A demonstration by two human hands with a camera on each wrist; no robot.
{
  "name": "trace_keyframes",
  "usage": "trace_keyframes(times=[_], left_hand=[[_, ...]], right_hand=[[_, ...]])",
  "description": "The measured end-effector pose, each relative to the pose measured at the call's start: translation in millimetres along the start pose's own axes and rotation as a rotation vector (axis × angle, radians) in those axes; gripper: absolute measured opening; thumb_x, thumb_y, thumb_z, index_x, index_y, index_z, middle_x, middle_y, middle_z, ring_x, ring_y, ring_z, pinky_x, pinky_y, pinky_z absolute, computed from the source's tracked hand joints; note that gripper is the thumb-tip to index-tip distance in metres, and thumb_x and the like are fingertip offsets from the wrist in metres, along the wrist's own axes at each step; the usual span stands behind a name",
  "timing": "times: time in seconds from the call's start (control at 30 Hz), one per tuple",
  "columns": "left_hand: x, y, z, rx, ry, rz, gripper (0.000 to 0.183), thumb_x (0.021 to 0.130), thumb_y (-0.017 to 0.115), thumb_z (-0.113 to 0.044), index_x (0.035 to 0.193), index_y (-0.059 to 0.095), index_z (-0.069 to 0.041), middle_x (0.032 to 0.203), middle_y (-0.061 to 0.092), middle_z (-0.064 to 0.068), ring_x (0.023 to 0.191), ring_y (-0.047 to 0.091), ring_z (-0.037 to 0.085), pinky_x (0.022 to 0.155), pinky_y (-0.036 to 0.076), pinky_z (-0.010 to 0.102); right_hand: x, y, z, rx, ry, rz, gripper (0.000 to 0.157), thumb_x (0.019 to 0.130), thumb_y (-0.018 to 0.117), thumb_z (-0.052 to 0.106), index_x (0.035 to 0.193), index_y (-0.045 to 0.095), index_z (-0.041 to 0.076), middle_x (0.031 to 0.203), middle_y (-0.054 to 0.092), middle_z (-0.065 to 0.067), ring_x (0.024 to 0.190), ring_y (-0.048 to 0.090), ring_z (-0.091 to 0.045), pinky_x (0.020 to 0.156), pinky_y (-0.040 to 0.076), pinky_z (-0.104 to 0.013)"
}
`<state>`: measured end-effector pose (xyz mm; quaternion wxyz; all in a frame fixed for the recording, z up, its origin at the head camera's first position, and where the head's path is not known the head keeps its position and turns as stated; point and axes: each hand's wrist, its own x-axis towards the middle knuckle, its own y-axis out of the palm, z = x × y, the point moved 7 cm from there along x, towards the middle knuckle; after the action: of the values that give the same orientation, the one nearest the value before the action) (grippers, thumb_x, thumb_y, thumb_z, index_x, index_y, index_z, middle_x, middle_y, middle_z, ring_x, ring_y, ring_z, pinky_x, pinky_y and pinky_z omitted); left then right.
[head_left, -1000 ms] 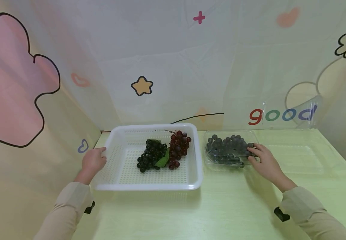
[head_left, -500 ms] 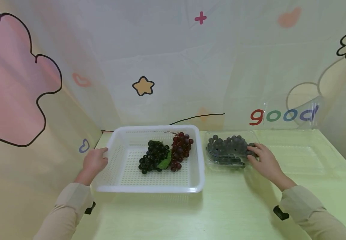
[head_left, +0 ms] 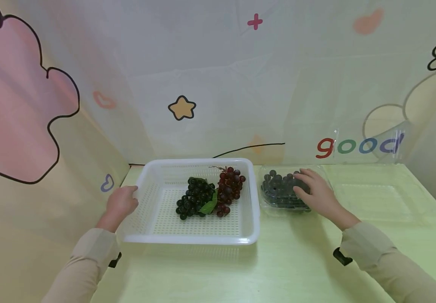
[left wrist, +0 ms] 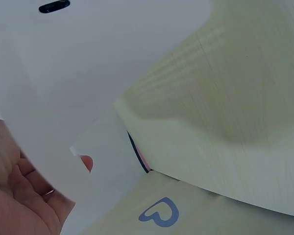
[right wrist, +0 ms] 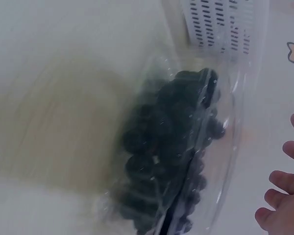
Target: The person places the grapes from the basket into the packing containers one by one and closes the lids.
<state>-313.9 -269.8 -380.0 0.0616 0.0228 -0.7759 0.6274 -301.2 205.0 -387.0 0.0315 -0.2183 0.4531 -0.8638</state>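
Observation:
My left hand point(head_left: 121, 204) grips the left rim of a white perforated plastic basket point(head_left: 189, 240). In the left wrist view its fingers point(left wrist: 32, 178) curl at the basket's side, and one fingertip shows through a gap. Inside the basket lie a bunch of dark green-black grapes point(head_left: 193, 200) with a green leaf point(head_left: 209, 205) and a bunch of red grapes point(head_left: 230, 187). To the basket's right, a clear plastic box point(head_left: 284, 205) holds dark grapes point(head_left: 278, 185). My right hand point(head_left: 318, 195) is over the box's right part, fingers spread and loosely bent, holding nothing.
Another clear plastic container point(head_left: 373, 202) lies at the right, with its upright clear panel point(head_left: 369, 145) against the printed curtain point(head_left: 218, 84). The curtain rises right behind the pale green table point(head_left: 278, 269). The basket stands close to the left edge.
My right hand has moved left and slightly up from the box's right end to over its grapes. The left hand stays at the basket's rim. The whole view has shifted slightly.

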Motion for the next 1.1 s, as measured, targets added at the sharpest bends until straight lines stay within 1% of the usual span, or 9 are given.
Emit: trace_keyframes(times=[0.13, 0.27, 0.47, 0.57, 0.6, 0.8, 0.83, 0.9, 1.1], left_hand=[[0.2, -0.6, -1.5, 0.014, -0.001, 0.010, 0.046, 0.073, 0.047, 0.000, 0.118, 0.050, 0.010, 0.117, 0.052, 0.027, 0.102, 0.051, 0.042, 0.079, 0.043, 0.046], [1.0, 0.1, -1.1, 0.018, -0.014, 0.020, 0.046, 0.073, 0.047, 0.001, 0.119, 0.049, 0.009, 0.119, 0.051, 0.027, 0.102, 0.052, 0.042, 0.078, 0.044, 0.045], [2.4, 2.9, 0.6, 0.026, -0.033, 0.037, 0.047, 0.074, 0.046, 0.000, 0.121, 0.048, 0.007, 0.120, 0.050, 0.026, 0.104, 0.051, 0.041, 0.077, 0.045, 0.046], [3.3, 4.3, 1.4, 0.035, -0.039, 0.043, 0.047, 0.074, 0.048, -0.001, 0.121, 0.048, 0.007, 0.120, 0.051, 0.026, 0.103, 0.052, 0.041, 0.074, 0.045, 0.045], [3.0, 3.6, 1.0, 0.039, -0.039, 0.024, 0.047, 0.074, 0.048, -0.001, 0.120, 0.050, 0.006, 0.118, 0.052, 0.025, 0.101, 0.053, 0.040, 0.071, 0.046, 0.043], [-0.6, -0.3, -2.2, 0.045, -0.031, 0.009, 0.046, 0.073, 0.048, 0.001, 0.119, 0.051, 0.005, 0.116, 0.054, 0.025, 0.095, 0.056, 0.038, 0.064, 0.046, 0.041], [-0.7, -0.1, -2.4, 0.043, -0.030, 0.026, 0.047, 0.074, 0.047, 0.001, 0.120, 0.050, 0.006, 0.117, 0.053, 0.026, 0.095, 0.056, 0.039, 0.065, 0.046, 0.042], [-0.8, -0.1, -2.7, 0.047, -0.030, 0.026, 0.047, 0.074, 0.046, 0.002, 0.121, 0.049, 0.006, 0.117, 0.053, 0.026, 0.093, 0.056, 0.037, 0.063, 0.045, 0.041], [2.0, 3.3, -0.7, 0.061, -0.025, 0.035, 0.047, 0.075, 0.045, 0.002, 0.122, 0.048, 0.006, 0.118, 0.052, 0.026, 0.095, 0.056, 0.038, 0.067, 0.046, 0.042]], right_hand=[[7.8, 3.7, 13.6, 0.008, -0.023, 0.026, 0.045, 0.087, 0.054, 0.018, 0.125, 0.045, -0.003, 0.136, 0.031, -0.027, 0.125, 0.025, -0.043, 0.095, 0.027, -0.057], [14.8, 8.6, 28.4, 0.013, -0.063, 0.063, 0.047, 0.087, 0.055, 0.021, 0.127, 0.043, 0.000, 0.137, 0.030, -0.025, 0.125, 0.026, -0.042, 0.094, 0.028, -0.057], [24.2, 17.0, 47.9, 0.043, -0.116, 0.101, 0.050, 0.085, 0.057, 0.020, 0.128, 0.042, 0.001, 0.139, 0.028, -0.023, 0.127, 0.025, -0.042, 0.095, 0.027, -0.058], [27.9, 22.5, 54.3, 0.042, -0.132, 0.111, 0.051, 0.084, 0.058, 0.021, 0.129, 0.042, 0.003, 0.140, 0.026, -0.022, 0.128, 0.024, -0.041, 0.096, 0.027, -0.057], [29.0, 24.1, 56.4, 0.040, -0.138, 0.111, 0.051, 0.084, 0.059, 0.021, 0.129, 0.043, 0.003, 0.141, 0.025, -0.022, 0.128, 0.024, -0.041, 0.096, 0.028, -0.057], [34.4, 32.5, 66.5, 0.004, -0.165, 0.118, 0.053, 0.083, 0.060, 0.023, 0.130, 0.043, 0.004, 0.142, 0.023, -0.021, 0.128, 0.026, -0.041, 0.095, 0.029, -0.057], [35.3, 34.2, 67.4, -0.002, -0.168, 0.122, 0.053, 0.083, 0.060, 0.024, 0.130, 0.042, 0.005, 0.142, 0.023, -0.021, 0.128, 0.026, -0.041, 0.095, 0.029, -0.057], [37.1, 37.5, 69.7, -0.008, -0.173, 0.134, 0.054, 0.083, 0.059, 0.026, 0.131, 0.042, 0.006, 0.143, 0.023, -0.020, 0.128, 0.025, -0.041, 0.096, 0.029, -0.057], [42.4, 46.4, 77.0, -0.019, -0.191, 0.169, 0.056, 0.083, 0.059, 0.027, 0.131, 0.041, 0.006, 0.143, 0.023, -0.018, 0.128, 0.025, -0.040, 0.096, 0.029, -0.056]])
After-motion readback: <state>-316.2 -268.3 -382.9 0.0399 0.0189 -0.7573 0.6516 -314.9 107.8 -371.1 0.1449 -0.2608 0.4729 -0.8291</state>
